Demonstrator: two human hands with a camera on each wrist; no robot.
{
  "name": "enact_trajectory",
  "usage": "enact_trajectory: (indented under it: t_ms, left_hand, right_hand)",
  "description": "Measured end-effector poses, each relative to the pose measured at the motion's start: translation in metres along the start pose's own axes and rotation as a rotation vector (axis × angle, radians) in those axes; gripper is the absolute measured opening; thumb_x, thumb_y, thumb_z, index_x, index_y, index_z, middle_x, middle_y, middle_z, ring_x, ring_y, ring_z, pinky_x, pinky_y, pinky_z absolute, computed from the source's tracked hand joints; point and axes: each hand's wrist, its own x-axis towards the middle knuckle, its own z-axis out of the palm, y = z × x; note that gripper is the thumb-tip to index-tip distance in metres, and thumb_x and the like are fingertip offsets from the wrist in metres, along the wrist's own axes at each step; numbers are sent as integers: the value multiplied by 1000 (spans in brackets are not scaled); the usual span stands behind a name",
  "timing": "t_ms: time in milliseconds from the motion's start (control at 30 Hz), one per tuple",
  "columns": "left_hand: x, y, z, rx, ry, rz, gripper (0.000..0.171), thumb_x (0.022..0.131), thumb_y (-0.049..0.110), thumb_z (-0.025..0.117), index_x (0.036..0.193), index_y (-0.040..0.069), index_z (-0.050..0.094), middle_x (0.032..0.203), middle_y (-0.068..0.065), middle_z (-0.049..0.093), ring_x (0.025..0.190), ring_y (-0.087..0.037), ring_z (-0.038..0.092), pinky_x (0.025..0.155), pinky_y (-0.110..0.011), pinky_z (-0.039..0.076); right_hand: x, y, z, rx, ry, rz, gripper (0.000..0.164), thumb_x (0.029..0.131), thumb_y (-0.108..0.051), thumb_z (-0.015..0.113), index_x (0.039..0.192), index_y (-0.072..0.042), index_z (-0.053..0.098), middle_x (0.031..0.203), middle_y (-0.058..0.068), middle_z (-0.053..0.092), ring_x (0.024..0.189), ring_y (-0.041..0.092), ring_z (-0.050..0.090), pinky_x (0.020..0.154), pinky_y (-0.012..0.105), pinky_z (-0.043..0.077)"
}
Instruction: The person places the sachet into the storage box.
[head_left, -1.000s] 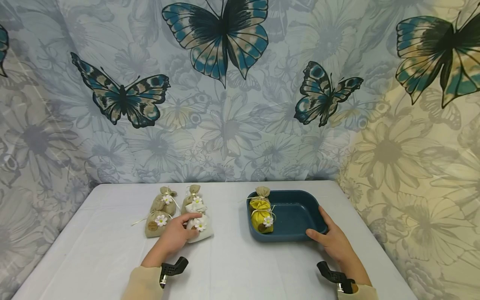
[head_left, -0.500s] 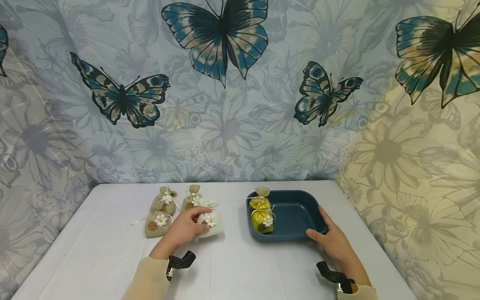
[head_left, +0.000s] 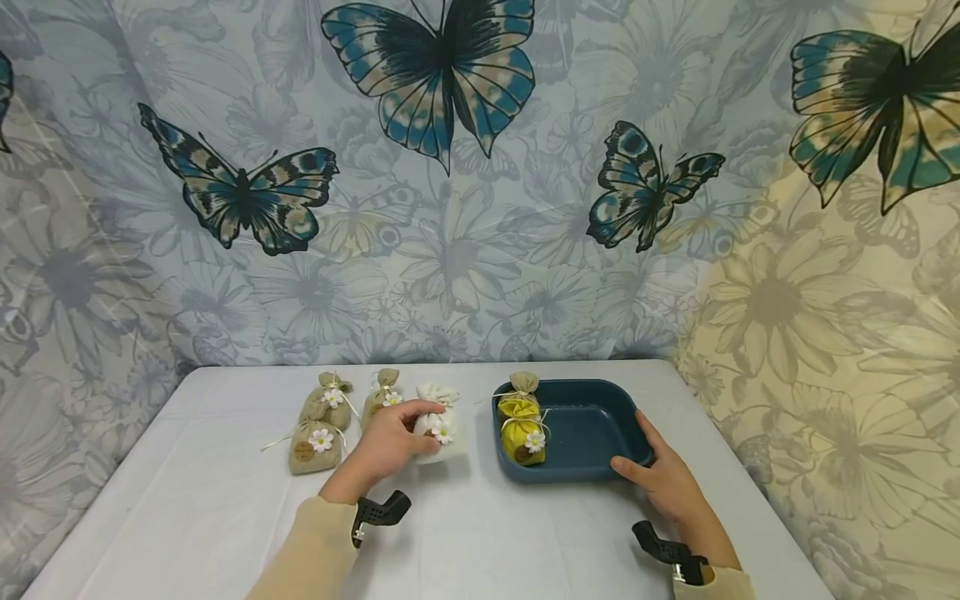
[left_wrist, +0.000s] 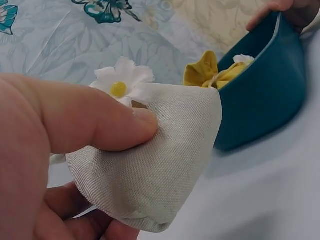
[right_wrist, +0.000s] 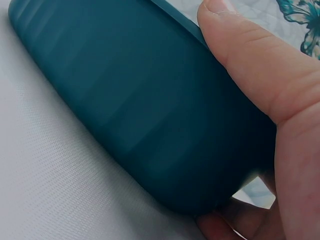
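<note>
My left hand (head_left: 390,442) pinches a white drawstring pouch (left_wrist: 175,135) between thumb and fingers; a white daisy with a yellow centre decorates it. In the left wrist view the pouch hangs over the white tablecloth, with the blue tray beyond it. My right hand (head_left: 669,479) grips the right end of the blue tray (head_left: 592,477), thumb at the near rim and fingers round the far side. Inside the tray, along its left end, lie a yellow pouch (head_left: 517,433) and a beige pouch (head_left: 524,383) behind it.
Left of my left hand, two beige pouches (head_left: 313,446) with daisies lie one behind the other. Another beige pouch (head_left: 384,396) lies just behind that hand. A butterfly-patterned cloth (head_left: 465,275) hangs behind the table (head_left: 187,500).
My left hand has lifted the white pouch and carried it rightward toward the tray, away from the beige pouch behind it. The right hand and the tray stay put.
</note>
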Motion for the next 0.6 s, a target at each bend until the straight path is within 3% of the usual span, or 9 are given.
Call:
enact_trajectory:
  t_ms: [167,367,600]
  left_hand:
    - [4,7,5,-23,-37,32,47,74,2,84,116,19,75,116,-3,65,91,-20,52,72,-32,48]
    - [9,20,12,-68,-91,70,46,74,1,85,117,14,74,106,-7,70,92,-21,64,75,-34,54]
    - [20,42,25,4,-4,112,40,77,13,86,114,25,76,91,-1,67,80,-19,55,66,-32,48]
  right_hand:
    - [1,1,0,-8,7,-11,107,88,-37,78,162,-26,2,161,27,8,144,51,10,108,69,15]
    - [1,1,1,8,3,-14,107,88,-36,78,162,-26,2,162,26,6,144,51,8,108,69,14]
    - [0,1,1,3,1,-5,107,88,-37,78,162,-27,1,162,26,6,144,51,9,108,69,14]
